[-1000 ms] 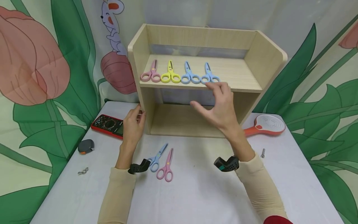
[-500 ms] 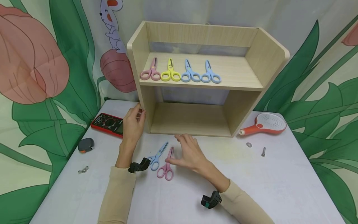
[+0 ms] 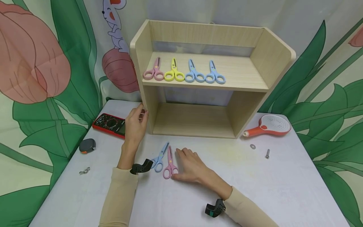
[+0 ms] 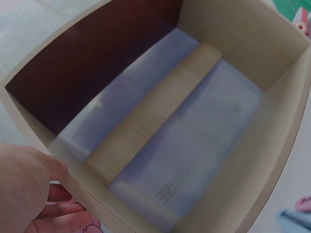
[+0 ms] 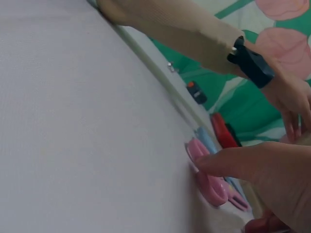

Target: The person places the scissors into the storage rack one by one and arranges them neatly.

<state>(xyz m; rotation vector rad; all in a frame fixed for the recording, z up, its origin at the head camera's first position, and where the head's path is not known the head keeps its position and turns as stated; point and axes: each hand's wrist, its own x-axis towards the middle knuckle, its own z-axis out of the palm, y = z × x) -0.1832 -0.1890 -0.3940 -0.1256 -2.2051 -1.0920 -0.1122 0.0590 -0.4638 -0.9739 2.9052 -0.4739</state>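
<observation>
My left hand (image 3: pixel 136 123) rests against the outer left side of a small wooden shelf (image 3: pixel 204 88), its fingertips at the panel's front edge, as the left wrist view also shows. Low over the white tabletop, my right hand (image 3: pixel 194 167) touches the handle of pink scissors (image 3: pixel 168 169) with its thumb (image 5: pixel 233 162); the other fingers are beside them, partly hidden in the right wrist view. Light blue scissors (image 3: pixel 159 160) lie close to their left. On the upper board stand in a row pink scissors (image 3: pixel 154 73), yellow scissors (image 3: pixel 174 74), blue scissors (image 3: pixel 194 75) and more blue scissors (image 3: pixel 215 77), blades pointing back.
Left of the shelf lie a red multimeter (image 3: pixel 109 124), a grey tape measure (image 3: pixel 87 145) and a small metal part (image 3: pixel 84 171). On the right are an orange-handled tool with a white perforated head (image 3: pixel 273 124), a washer (image 3: pixel 252 146) and a bolt (image 3: pixel 267 154).
My right hand has come down from the blue scissors on the upper board to the pink scissors on the table, which have shifted slightly and turned. My left hand has stayed at the shelf.
</observation>
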